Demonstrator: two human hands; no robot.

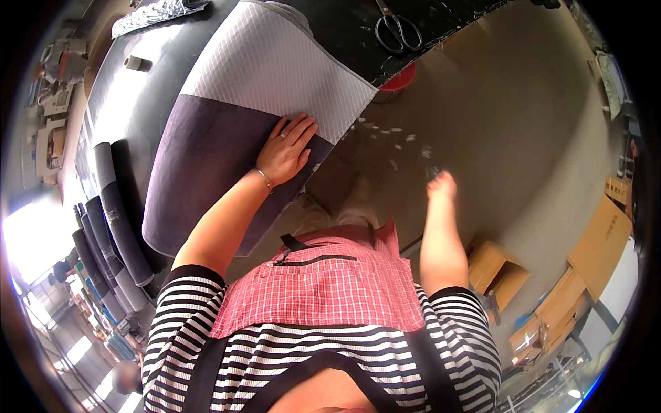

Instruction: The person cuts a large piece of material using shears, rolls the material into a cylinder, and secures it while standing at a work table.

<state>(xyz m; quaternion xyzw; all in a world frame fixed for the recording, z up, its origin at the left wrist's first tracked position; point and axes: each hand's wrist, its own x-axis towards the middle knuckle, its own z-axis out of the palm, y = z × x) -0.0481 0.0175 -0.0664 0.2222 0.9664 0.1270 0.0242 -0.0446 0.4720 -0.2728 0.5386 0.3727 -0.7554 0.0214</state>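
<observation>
A large sheet of material, purple-grey on one part and pale grey with fine stripes on the other, lies folded over on the dark table. My left hand rests flat on it near its right edge, fingers stretched out, across the line where the two colours meet. Out to the right, my right hand hangs over the floor, away from the table. Motion blur smears its fingers, so I cannot make out whether it holds anything. Small white scraps show just beyond it, some of them blurred.
Black-handled scissors lie at the table's far edge, near a red stool. A small roll sits on the table. Dark rolls stand at the left. Cardboard boxes are on the floor at right.
</observation>
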